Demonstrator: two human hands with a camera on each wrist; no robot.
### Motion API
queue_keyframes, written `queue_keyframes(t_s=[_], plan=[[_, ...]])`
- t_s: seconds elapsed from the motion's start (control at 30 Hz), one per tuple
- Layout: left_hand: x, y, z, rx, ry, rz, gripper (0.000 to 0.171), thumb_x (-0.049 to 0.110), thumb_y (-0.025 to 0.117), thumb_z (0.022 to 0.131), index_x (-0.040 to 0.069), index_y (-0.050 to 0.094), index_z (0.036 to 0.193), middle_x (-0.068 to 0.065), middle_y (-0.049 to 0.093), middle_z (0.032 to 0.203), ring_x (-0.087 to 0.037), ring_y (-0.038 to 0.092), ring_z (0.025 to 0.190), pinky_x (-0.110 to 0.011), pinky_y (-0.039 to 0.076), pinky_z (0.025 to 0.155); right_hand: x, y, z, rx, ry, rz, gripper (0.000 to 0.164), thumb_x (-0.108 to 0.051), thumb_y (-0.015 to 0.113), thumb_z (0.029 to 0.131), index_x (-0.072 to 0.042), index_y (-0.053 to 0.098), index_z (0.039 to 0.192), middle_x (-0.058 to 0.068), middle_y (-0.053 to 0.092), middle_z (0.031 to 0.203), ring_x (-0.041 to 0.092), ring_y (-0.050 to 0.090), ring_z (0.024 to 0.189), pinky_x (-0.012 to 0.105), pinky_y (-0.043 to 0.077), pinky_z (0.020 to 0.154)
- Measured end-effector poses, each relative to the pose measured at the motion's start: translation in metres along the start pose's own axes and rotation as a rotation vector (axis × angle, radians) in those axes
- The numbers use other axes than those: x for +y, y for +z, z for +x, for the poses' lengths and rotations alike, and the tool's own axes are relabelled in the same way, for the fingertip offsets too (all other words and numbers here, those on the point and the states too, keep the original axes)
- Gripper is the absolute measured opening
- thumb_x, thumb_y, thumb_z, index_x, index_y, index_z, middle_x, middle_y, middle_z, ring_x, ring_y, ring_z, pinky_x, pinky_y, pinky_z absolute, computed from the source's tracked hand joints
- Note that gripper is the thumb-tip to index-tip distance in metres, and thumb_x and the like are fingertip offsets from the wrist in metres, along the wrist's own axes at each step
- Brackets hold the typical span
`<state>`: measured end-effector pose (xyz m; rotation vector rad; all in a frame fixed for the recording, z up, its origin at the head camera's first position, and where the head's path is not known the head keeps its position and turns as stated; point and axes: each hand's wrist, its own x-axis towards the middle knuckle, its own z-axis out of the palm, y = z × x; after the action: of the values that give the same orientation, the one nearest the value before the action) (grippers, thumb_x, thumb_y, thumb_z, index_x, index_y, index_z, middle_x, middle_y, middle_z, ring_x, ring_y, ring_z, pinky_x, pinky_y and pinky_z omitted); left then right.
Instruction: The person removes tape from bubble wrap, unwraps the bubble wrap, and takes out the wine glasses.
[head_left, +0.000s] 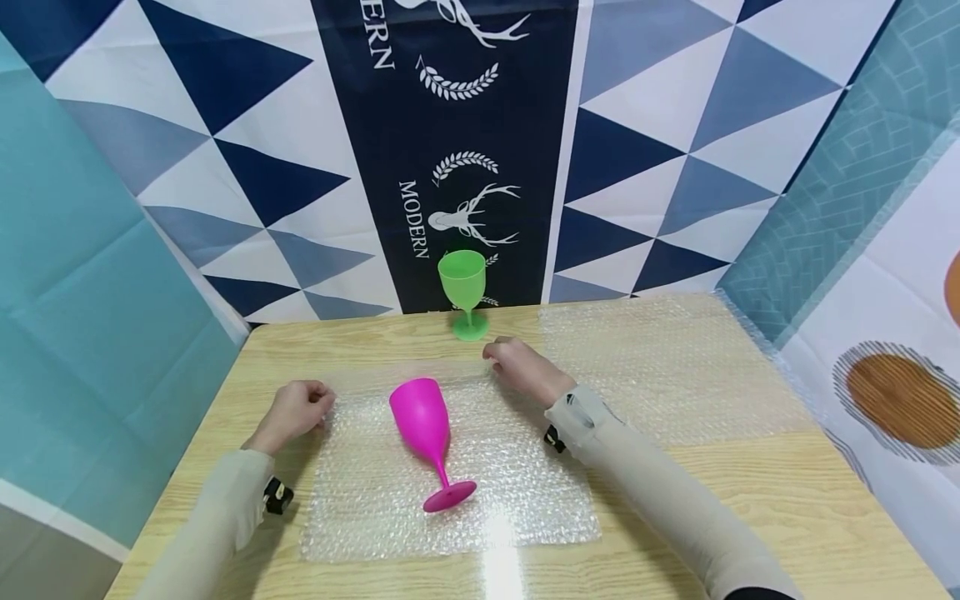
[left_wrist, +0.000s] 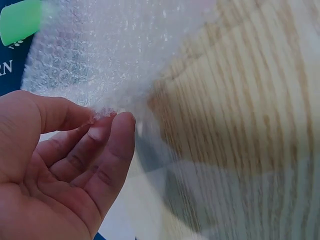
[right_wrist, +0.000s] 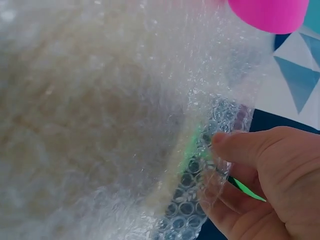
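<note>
A bright pink plastic goblet (head_left: 422,417) lies on its side on a sheet of clear bubble wrap (head_left: 360,492), its foot pointing to the near side. My left hand (head_left: 296,407) pinches the sheet's far left corner between thumb and fingertips; the left wrist view shows the film (left_wrist: 125,50) stretching away from them. At the far right corner, my right hand (head_left: 525,368) grips the sheet, and the bubbles (right_wrist: 187,192) show clearly beside the thumb in the right wrist view. Upright behind the sheet stands a green goblet (head_left: 462,283), just beyond the right hand.
A second bubble wrap sheet (head_left: 660,367) lies flat at the back right of the wooden table (head_left: 757,500). Behind the table hangs a blue and white patterned cloth (head_left: 450,167). Teal covering (head_left: 82,275) borders the left side.
</note>
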<state>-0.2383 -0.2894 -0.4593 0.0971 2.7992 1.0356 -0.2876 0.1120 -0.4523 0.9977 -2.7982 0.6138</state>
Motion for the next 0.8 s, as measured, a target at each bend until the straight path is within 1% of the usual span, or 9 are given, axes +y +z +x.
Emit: queue_keyframes(t_s=[0.1, 0.2, 0.27, 0.33, 0.4, 0.53, 0.6, 0.7, 0.8], plan=[[0.000, -0.001, -0.004, 0.017, 0.001, 0.015, 0.025, 0.012, 0.058, 0.102, -0.008, 0.064, 0.117, -0.014, 0.071, 0.086, -0.016, 0.067, 0.063, -0.029, 0.056, 0.057, -0.001, -0.001, -0.005, 0.037, -0.023, -0.005, 0.034, 0.012, 0.068, 0.086, 0.006, 0.069, 0.120, 0.021, 0.070, 0.113, 0.033, 0.068, 0.107, 0.037, 0.059, 0.096], [0.002, -0.001, -0.009, 0.044, 0.018, 0.043, 0.037, 0.014, 0.061, 0.101, -0.010, 0.056, 0.129, -0.018, 0.071, 0.093, -0.016, 0.067, 0.063, -0.030, 0.054, 0.057, -0.004, -0.001, -0.009, 0.071, -0.064, -0.010, 0.038, 0.012, 0.069, 0.086, 0.004, 0.067, 0.123, 0.020, 0.069, 0.117, 0.033, 0.067, 0.110, 0.038, 0.058, 0.098], [0.005, -0.001, -0.012, 0.068, 0.042, 0.073, 0.046, 0.016, 0.062, 0.100, -0.011, 0.051, 0.136, -0.021, 0.070, 0.100, -0.016, 0.064, 0.062, -0.031, 0.051, 0.057, -0.006, -0.001, -0.011, 0.081, -0.092, -0.016, 0.039, 0.011, 0.071, 0.086, 0.004, 0.067, 0.123, 0.020, 0.069, 0.119, 0.033, 0.067, 0.111, 0.038, 0.058, 0.098], [0.010, 0.000, -0.015, 0.087, 0.064, 0.091, 0.052, 0.016, 0.063, 0.100, -0.011, 0.047, 0.141, -0.024, 0.068, 0.105, -0.016, 0.062, 0.063, -0.031, 0.050, 0.057, -0.010, 0.000, -0.014, 0.077, -0.100, -0.019, 0.039, 0.009, 0.072, 0.086, 0.004, 0.066, 0.124, 0.020, 0.069, 0.121, 0.033, 0.068, 0.113, 0.038, 0.057, 0.099], [0.016, 0.001, -0.019, 0.098, 0.090, 0.106, 0.053, 0.015, 0.064, 0.099, -0.010, 0.046, 0.142, -0.026, 0.066, 0.109, -0.020, 0.063, 0.069, -0.032, 0.052, 0.058, -0.015, 0.000, -0.018, 0.047, -0.081, -0.005, 0.040, 0.005, 0.073, 0.088, 0.005, 0.065, 0.127, 0.020, 0.068, 0.124, 0.033, 0.067, 0.115, 0.039, 0.057, 0.101], [0.024, 0.007, -0.026, 0.073, 0.169, 0.115, 0.049, 0.011, 0.067, 0.096, -0.008, 0.052, 0.138, -0.027, 0.067, 0.111, -0.031, 0.071, 0.087, -0.036, 0.059, 0.064, -0.030, -0.003, -0.025, -0.055, 0.013, 0.147, 0.041, -0.005, 0.069, 0.095, 0.006, 0.060, 0.134, 0.021, 0.066, 0.130, 0.036, 0.065, 0.120, 0.042, 0.056, 0.103], [0.025, 0.011, -0.029, 0.046, 0.226, 0.125, 0.044, 0.009, 0.069, 0.095, -0.008, 0.057, 0.134, -0.026, 0.068, 0.112, -0.036, 0.071, 0.093, -0.040, 0.062, 0.070, -0.039, -0.003, -0.028, -0.095, 0.050, 0.249, 0.041, -0.008, 0.068, 0.097, 0.007, 0.059, 0.135, 0.023, 0.067, 0.129, 0.035, 0.067, 0.116, 0.042, 0.057, 0.100], [0.027, 0.018, -0.034, 0.003, 0.288, 0.149, 0.043, 0.009, 0.072, 0.093, -0.007, 0.060, 0.130, -0.027, 0.069, 0.115, -0.040, 0.070, 0.099, -0.045, 0.063, 0.079, -0.049, -0.001, -0.033, -0.146, 0.080, 0.386, 0.039, -0.009, 0.067, 0.098, 0.008, 0.061, 0.132, 0.022, 0.070, 0.121, 0.032, 0.070, 0.108, 0.037, 0.060, 0.093], [0.029, 0.024, -0.039, -0.017, 0.318, 0.204, 0.045, 0.012, 0.076, 0.090, -0.006, 0.062, 0.129, -0.026, 0.068, 0.121, -0.039, 0.069, 0.104, -0.049, 0.061, 0.086, -0.058, 0.003, -0.039, -0.190, 0.132, 0.499, 0.037, -0.011, 0.069, 0.097, 0.008, 0.063, 0.128, 0.017, 0.074, 0.112, 0.024, 0.072, 0.101, 0.029, 0.060, 0.088]])
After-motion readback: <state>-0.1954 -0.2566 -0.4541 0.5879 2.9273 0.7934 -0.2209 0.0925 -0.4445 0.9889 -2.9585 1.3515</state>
